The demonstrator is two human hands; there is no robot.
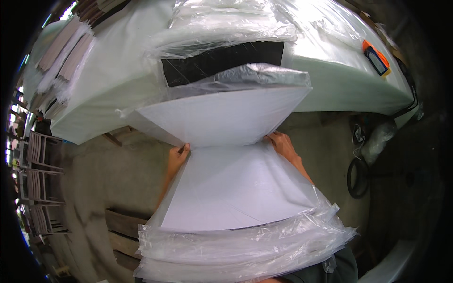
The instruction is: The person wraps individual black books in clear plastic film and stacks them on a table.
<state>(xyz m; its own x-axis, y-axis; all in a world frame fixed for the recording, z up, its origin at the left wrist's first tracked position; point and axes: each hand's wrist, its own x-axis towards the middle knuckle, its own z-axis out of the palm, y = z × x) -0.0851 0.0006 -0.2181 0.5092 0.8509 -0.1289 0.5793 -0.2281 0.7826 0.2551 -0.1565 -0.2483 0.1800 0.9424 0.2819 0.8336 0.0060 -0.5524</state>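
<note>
A white sheet inside a clear plastic bag (pixel 222 115) is tilted up in front of me, its far end by the table's edge. My left hand (pixel 180 156) pinches the bag at its near left corner, thumb on top. At the near right corner, my right hand (pixel 283 145) grips the same bag between thumb and fingers. Below it, over my lap, lies another white sheet (pixel 236 188) in clear film. Crumpled clear plastic bags (pixel 240 250) are stacked at its near end. A black flat panel (pixel 222 61) in clear film lies beyond the tilted sheet.
A pale-green covered table (pixel 325 87) spans the far side. It bears clear-wrapped packs (pixel 231 23), more wrapped stacks (pixel 63 54) at left, and an orange-and-blue item (pixel 376 57) at right. Chairs (pixel 43 179) and a slatted wooden piece (pixel 125 238) stand left; a black ring (pixel 357 177) lies right.
</note>
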